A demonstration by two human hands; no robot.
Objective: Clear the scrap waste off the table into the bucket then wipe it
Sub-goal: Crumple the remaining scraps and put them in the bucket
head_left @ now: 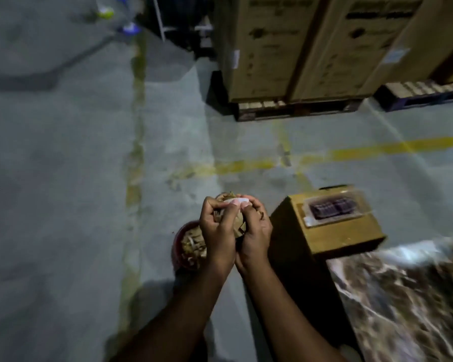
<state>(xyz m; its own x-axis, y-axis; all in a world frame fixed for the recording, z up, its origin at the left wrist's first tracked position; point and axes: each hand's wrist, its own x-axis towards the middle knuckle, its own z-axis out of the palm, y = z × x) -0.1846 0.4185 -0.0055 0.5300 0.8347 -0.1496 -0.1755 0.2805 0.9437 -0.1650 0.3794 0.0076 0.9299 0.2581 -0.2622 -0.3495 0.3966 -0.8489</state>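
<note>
Head view, scrap waste [230, 220] cupped between hands [233, 231], above bucket [179, 246]

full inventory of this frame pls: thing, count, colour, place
bucket: 1, red, on the floor under the hands, part-filled with scrap
scrap waste: 1 bundle, brown with a white piece, clasped between both hands above the bucket
small carton: 1, brown, right of the hands, clear tray with dark contents on top
table: 1, glossy mottled brown-white top, bottom right, blurred
large cartons: at least 2, brown, on dark pallets, top right
floor lines: several, worn yellow, on grey concrete
left hand: 1, closed on the scrap
right hand: 1, closed on the scrap
</note>
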